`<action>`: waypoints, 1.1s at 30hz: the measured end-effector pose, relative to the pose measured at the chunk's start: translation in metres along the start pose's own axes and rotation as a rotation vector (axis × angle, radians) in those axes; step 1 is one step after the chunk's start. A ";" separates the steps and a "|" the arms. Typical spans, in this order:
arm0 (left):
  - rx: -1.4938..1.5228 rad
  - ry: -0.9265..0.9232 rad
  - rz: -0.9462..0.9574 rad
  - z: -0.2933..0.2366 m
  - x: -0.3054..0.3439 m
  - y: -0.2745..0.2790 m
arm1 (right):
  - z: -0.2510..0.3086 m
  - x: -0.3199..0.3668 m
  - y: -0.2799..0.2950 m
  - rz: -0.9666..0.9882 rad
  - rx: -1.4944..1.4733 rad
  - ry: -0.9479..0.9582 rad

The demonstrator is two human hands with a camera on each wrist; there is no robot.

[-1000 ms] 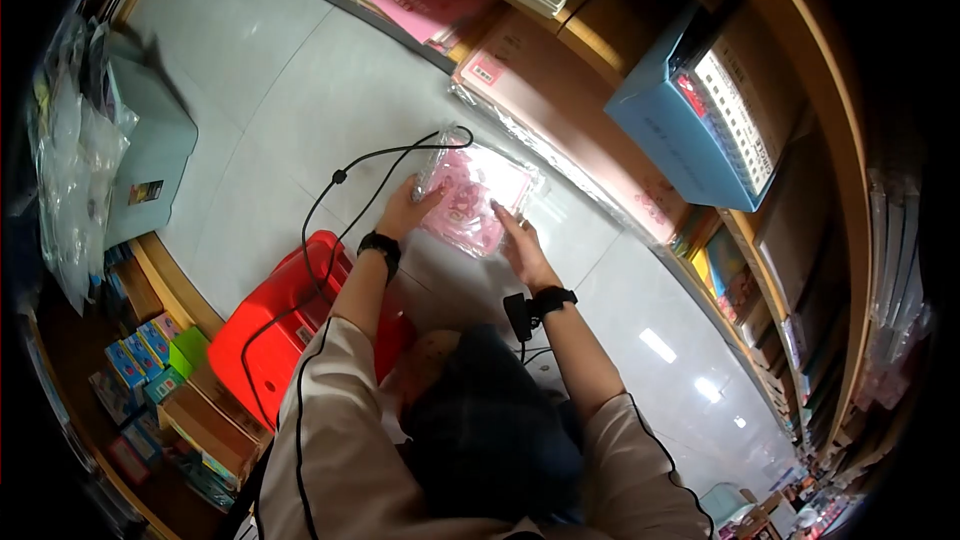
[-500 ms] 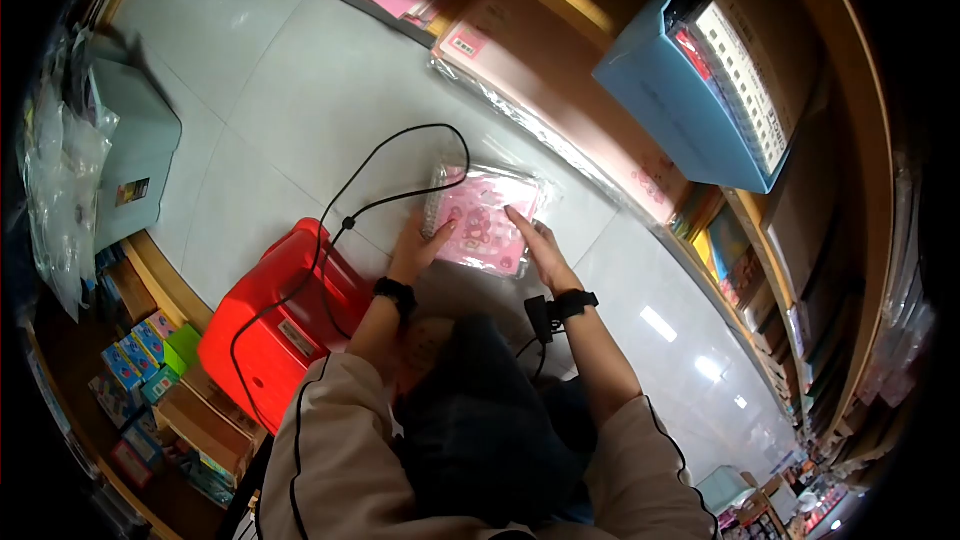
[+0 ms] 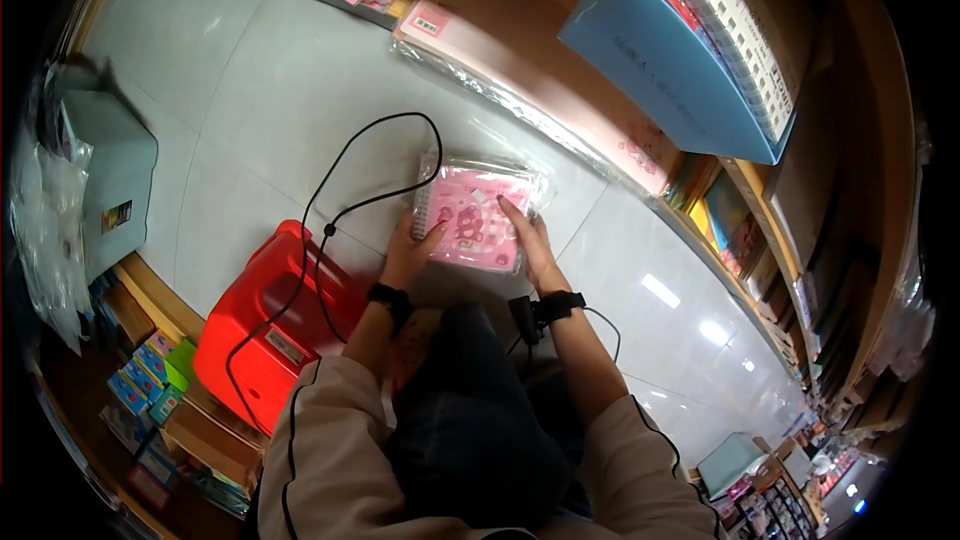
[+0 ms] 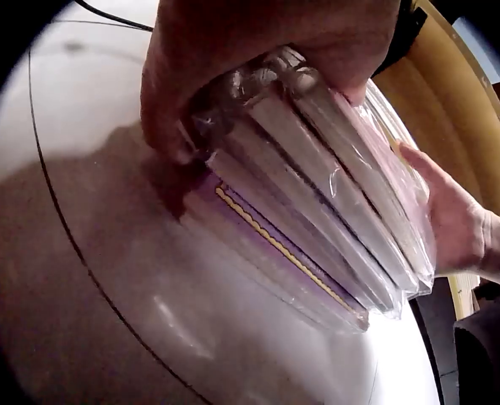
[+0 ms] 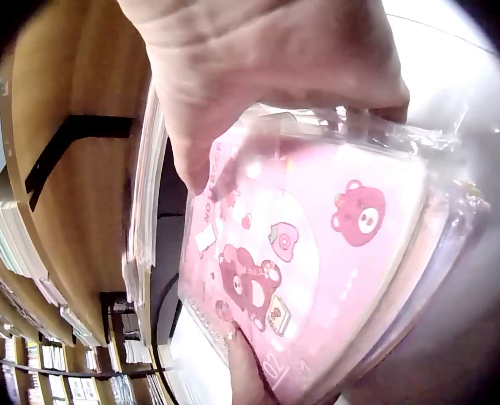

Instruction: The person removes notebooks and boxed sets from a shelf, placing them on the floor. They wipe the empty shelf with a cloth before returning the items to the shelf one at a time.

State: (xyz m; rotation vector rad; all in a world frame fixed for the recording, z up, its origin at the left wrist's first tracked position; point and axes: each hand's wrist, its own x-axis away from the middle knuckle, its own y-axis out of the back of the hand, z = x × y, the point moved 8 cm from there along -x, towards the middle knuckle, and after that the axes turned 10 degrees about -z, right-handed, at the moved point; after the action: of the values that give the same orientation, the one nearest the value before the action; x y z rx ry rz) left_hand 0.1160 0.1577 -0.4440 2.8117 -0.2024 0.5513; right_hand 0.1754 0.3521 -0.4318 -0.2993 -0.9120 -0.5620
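A stack of spiral notebooks [image 3: 480, 230] in clear plastic wrap is held between both hands over the floor. Its top cover is pink with cartoon bears, and the coil runs along the left side. My left hand [image 3: 408, 252] grips the left edge, thumb lying on the cover. On the opposite side, my right hand [image 3: 535, 245] holds the right edge, its thumb also on top. In the left wrist view, several layers of notebooks [image 4: 317, 186] show edge-on below the left hand [image 4: 267, 42]. The right wrist view has the right hand [image 5: 275, 59] over the wrapped cover.
A red plastic stool [image 3: 270, 340] stands at the left, with a black cable [image 3: 330, 165] looping over it towards the stack. Ahead are a shelf with large pink packs [image 3: 530, 60] and a blue file box [image 3: 680, 70]. A grey-green bin [image 3: 115, 170] stands far left.
The notebook stack has tilted so its cover faces the head camera more squarely, with less glare. Both hands keep their grip. The head view has shifted, moving the shelves and bin leftward.
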 end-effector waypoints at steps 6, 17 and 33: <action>0.052 0.030 -0.002 0.003 0.000 0.000 | -0.005 -0.009 0.015 -0.165 0.019 0.008; 0.236 0.206 0.056 0.021 -0.006 0.008 | 0.005 -0.018 0.001 -0.065 0.279 0.196; 0.370 0.517 0.545 -0.004 0.006 -0.024 | 0.005 0.026 0.037 0.151 -0.025 0.241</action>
State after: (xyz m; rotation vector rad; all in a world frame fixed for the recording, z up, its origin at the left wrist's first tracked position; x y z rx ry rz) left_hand 0.1243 0.1811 -0.4432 2.8053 -0.8389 1.5456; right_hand 0.2062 0.3758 -0.4084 -0.3124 -0.6441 -0.4588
